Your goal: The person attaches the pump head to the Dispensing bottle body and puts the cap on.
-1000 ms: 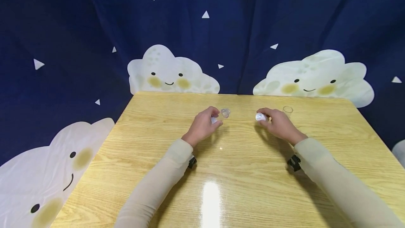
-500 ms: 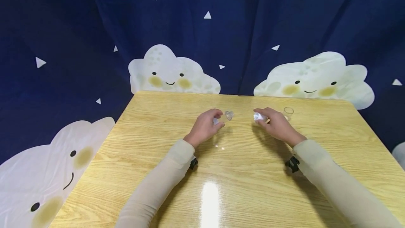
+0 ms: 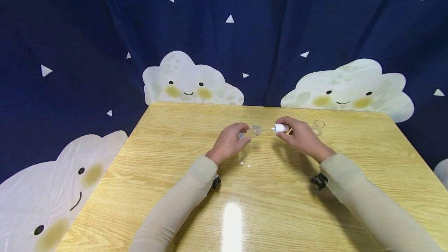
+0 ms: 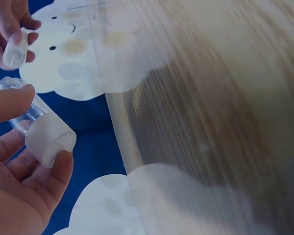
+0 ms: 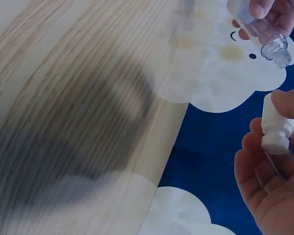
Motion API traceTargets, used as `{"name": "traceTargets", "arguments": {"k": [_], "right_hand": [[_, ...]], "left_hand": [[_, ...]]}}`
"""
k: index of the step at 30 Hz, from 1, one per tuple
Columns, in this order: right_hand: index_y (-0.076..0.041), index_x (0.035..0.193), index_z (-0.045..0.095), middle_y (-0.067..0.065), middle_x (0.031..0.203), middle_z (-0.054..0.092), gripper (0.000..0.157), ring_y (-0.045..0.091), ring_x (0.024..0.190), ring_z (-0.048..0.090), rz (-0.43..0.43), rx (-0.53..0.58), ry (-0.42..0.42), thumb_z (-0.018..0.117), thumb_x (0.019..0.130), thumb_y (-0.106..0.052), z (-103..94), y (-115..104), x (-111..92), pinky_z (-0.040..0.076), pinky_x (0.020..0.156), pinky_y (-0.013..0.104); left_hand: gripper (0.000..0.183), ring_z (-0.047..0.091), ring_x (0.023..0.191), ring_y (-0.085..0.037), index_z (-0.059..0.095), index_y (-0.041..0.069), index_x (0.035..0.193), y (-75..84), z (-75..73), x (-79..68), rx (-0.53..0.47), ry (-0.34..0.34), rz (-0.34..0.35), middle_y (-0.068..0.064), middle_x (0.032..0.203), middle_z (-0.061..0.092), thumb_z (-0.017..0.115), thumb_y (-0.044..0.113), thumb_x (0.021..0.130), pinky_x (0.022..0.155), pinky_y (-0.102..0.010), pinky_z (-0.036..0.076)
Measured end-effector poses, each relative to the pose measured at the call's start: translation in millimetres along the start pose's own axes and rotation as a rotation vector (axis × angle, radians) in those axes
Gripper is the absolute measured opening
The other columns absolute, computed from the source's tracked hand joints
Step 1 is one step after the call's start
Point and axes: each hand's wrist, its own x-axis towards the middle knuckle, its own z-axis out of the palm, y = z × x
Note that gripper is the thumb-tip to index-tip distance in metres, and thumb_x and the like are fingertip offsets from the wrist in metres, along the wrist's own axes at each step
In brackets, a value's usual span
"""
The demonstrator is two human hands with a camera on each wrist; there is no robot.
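In the head view my left hand (image 3: 231, 141) grips a small clear bottle (image 3: 257, 130), its neck towards the right. The left wrist view shows the bottle's white base (image 4: 49, 139) between thumb and fingers. Screw threads ring the bottle's bare neck (image 5: 277, 51) in the right wrist view. My right hand (image 3: 301, 137) pinches a white pump top (image 3: 279, 128), whose thin tip faces the bottle. A narrow waist and a round end (image 5: 275, 144) show on the pump top. A small gap separates the two pieces, both held above the table.
A clear cup-like cap (image 3: 319, 123) with a round rim stands on the wooden table (image 3: 266, 205), just beyond my right hand. A dark blue curtain (image 3: 262, 49) with smiling clouds hangs along the table's far edge.
My right hand has moved left and turned the pump top so its tip points at the bottle. My left hand has shifted slightly right and nearer, and the bottle's neck has swung to the right.
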Motion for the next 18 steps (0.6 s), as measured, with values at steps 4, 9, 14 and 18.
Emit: {"name": "traceTargets", "arguments": {"k": [4,9,14,18], "right_hand": [[-0.002,0.119,0.065,0.015,0.105,0.068,0.030,0.021,0.079,0.059,-0.033,-0.012,0.019,0.071,0.090,-0.011,0.1,-4,2,0.049,0.067,0.028],[-0.001,0.116,0.068,0.015,0.108,0.067,0.030,0.024,0.086,0.061,-0.105,-0.026,0.062,0.073,0.088,-0.008,1.0,-9,4,0.053,0.069,0.033],[-0.001,0.115,0.068,0.015,0.106,0.068,0.030,0.024,0.086,0.061,-0.149,-0.013,0.078,0.073,0.086,-0.004,3.9,-13,6,0.053,0.068,0.036],[-0.001,0.115,0.067,0.014,0.103,0.067,0.030,0.023,0.084,0.061,-0.156,-0.023,0.068,0.073,0.086,-0.002,5.4,-16,7,0.054,0.068,0.036]], "left_hand": [[0.038,0.065,0.115,-0.021,0.063,0.009,0.128,1.5,1.0,0.4,0.005,-0.002,0.011,-0.008,0.124,0.068,0.070,0.023,0.093,0.099,-0.036,0.052],[0.040,0.064,0.116,-0.021,0.062,0.010,0.129,4.2,0.8,0.9,0.010,-0.013,0.004,-0.007,0.126,0.068,0.070,0.024,0.093,0.100,-0.036,0.052],[0.040,0.065,0.114,-0.020,0.063,0.010,0.129,6.4,2.4,1.7,0.022,-0.018,-0.004,-0.006,0.125,0.069,0.071,0.024,0.093,0.099,-0.035,0.052],[0.040,0.065,0.113,-0.021,0.063,0.010,0.129,8.5,4.6,2.2,0.025,-0.025,0.002,-0.006,0.124,0.069,0.071,0.024,0.093,0.097,-0.035,0.053]]}}
